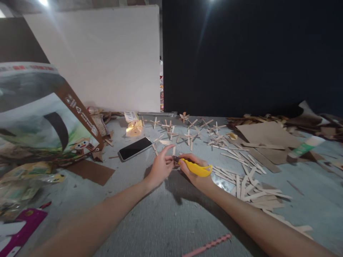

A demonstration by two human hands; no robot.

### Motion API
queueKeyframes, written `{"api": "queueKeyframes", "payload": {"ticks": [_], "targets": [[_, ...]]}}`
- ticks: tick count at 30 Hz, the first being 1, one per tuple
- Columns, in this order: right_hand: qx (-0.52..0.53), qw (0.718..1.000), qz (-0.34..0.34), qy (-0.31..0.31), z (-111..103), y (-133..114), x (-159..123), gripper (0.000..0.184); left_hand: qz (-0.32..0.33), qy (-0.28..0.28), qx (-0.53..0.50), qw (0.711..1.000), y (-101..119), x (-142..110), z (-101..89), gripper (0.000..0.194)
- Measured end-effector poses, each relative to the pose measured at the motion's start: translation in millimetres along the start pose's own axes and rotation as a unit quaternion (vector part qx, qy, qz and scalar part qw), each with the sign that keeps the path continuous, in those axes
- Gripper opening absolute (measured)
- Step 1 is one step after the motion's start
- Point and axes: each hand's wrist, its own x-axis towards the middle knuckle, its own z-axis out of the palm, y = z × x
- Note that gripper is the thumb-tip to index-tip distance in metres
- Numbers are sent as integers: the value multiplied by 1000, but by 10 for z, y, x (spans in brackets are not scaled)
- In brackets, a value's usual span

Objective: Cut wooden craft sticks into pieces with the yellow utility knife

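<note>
My right hand [197, 175] is wrapped round a utility knife with a yellow, banana-shaped handle [198, 169]. Its dark blade end [175, 159] points left and meets the fingers of my left hand [162, 165]. There, my left fingers are closed at a pale craft stick [174, 151], with the forefinger stretched out above; the stick's lower part is hidden. Beyond both hands, several small crossed-stick shapes [188, 136] stand or lie on the grey table [150, 217]. To the right of my right hand lies a loose heap of craft sticks [249, 185].
A black phone [135, 148] lies left of my hands, near a brown card strip [92, 172]. A large printed bag [50, 117] stands at the left. Cardboard pieces [264, 137] and a green-and-white glue stick [307, 147] are at the right. A pink twisted rod [207, 246] lies in front.
</note>
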Motion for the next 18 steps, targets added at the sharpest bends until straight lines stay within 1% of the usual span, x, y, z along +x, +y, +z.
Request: {"api": "queueKeyframes", "payload": {"ticks": [3, 7, 10, 13, 18], "targets": [[-2, 1000, 0, 4, -3, 4, -9, 22, 0, 0, 6, 1000, 4, -10, 8, 62], [24, 1000, 6, 7, -5, 26, 19, 25, 22, 15, 10, 1000, 12, -18, 10, 58], [35, 999, 10, 9, -18, 39, 58, 30, 27, 22, 5, 999, 14, -18, 8, 58], [30, 999, 9, 15, -28, 60, 68, 31, 25, 20, 3, 999, 8, -20, 6, 60], [38, 999, 13, -16, -18, 56, 13, 34, 26, 14, 16, 999, 10, -32, 6, 59]]}}
